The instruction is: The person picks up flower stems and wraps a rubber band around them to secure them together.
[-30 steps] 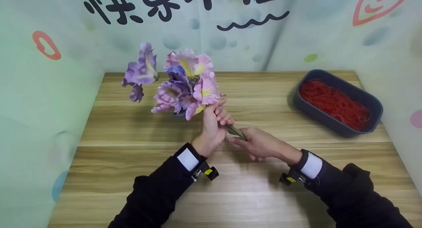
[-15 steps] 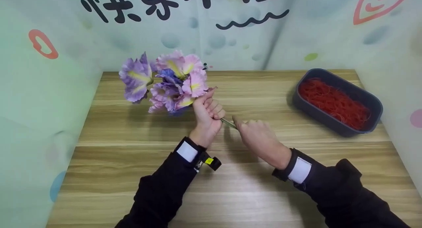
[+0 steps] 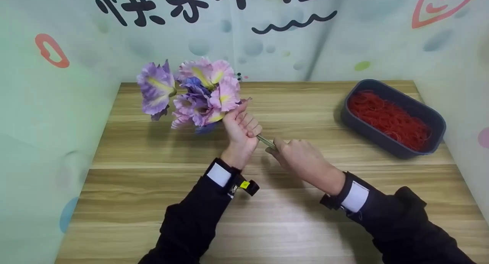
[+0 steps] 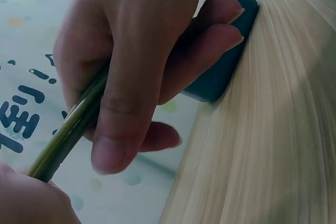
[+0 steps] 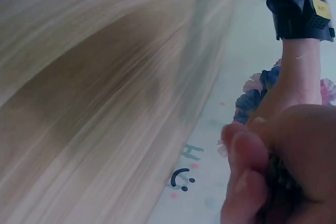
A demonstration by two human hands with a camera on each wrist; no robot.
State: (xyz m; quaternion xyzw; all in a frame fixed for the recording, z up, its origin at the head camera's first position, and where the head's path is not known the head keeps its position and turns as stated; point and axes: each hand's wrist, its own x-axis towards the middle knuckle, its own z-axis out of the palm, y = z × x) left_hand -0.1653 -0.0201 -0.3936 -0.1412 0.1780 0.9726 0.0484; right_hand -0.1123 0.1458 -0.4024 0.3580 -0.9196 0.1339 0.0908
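A bouquet of purple and pink artificial flowers [image 3: 225,96] is held above the table, its blooms tilted to the upper left. My left hand [image 3: 240,136] grips the stems just below the blooms, with the fingers curled round them. Lower down, my right hand [image 3: 301,159] holds the same bundle of stems [image 3: 266,142]. Between both hands a short length of green stems [image 4: 68,129] shows in the left wrist view, with the right thumb [image 4: 123,114] laid over them. From the right wrist, part of the blooms [image 5: 252,100] is visible behind the left forearm; the stem ends are mostly hidden.
To the right on the wooden table [image 3: 172,206] stands a dark blue-grey plastic box [image 3: 366,135] filled with red shredded strands [image 3: 389,120]. A printed cloth backdrop [image 3: 267,61] encloses the table at the back and sides.
The bouquet and my left hand have shifted slightly left. My right hand has turned over, from palm partly up to back of the hand up, still at the lower stems.
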